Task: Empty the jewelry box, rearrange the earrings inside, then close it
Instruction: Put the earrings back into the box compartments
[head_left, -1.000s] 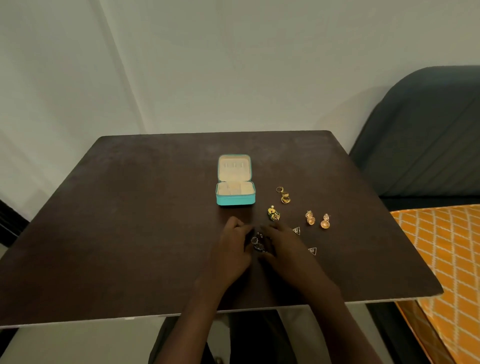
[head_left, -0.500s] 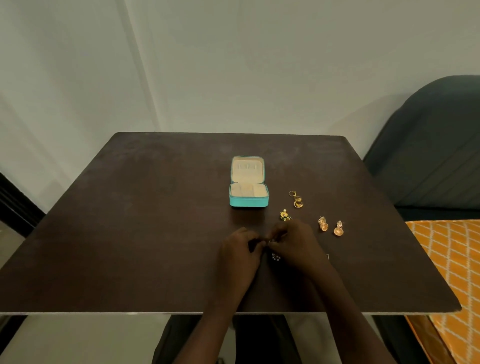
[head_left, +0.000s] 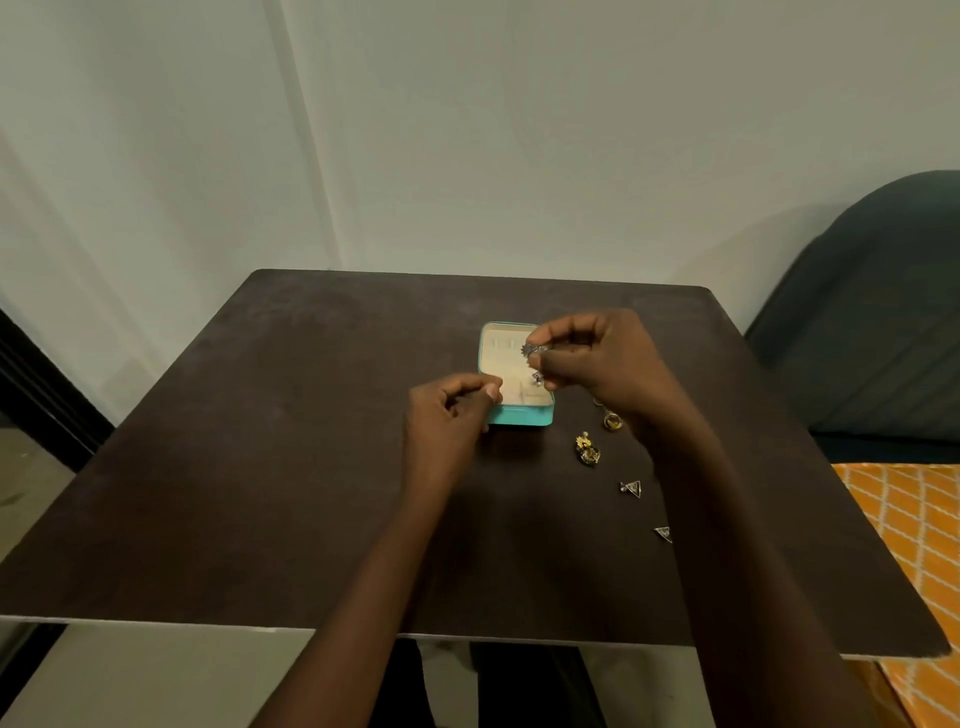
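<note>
The small teal jewelry box (head_left: 519, 415) stands open on the dark table, its cream lining showing. My right hand (head_left: 602, 358) is raised over the box and pinches a silver flower earring (head_left: 532, 349), with a second small piece (head_left: 537, 378) hanging just below. My left hand (head_left: 449, 415) hovers at the box's front left corner with thumb and forefinger pinched; I cannot tell if it holds anything. On the table to the right lie a gold and dark earring (head_left: 587, 449), a gold hoop (head_left: 612, 420) and two triangle studs (head_left: 631, 487) (head_left: 663, 533).
The dark square table (head_left: 260, 467) has its near edge close to my body. A dark grey chair back (head_left: 883, 322) stands at the right, with an orange patterned cloth (head_left: 914, 530) below it. White walls lie behind.
Both hands have lifted from the table in front of the box and moved up over it. The right hand now carries the silver earring. The camera view has shifted.
</note>
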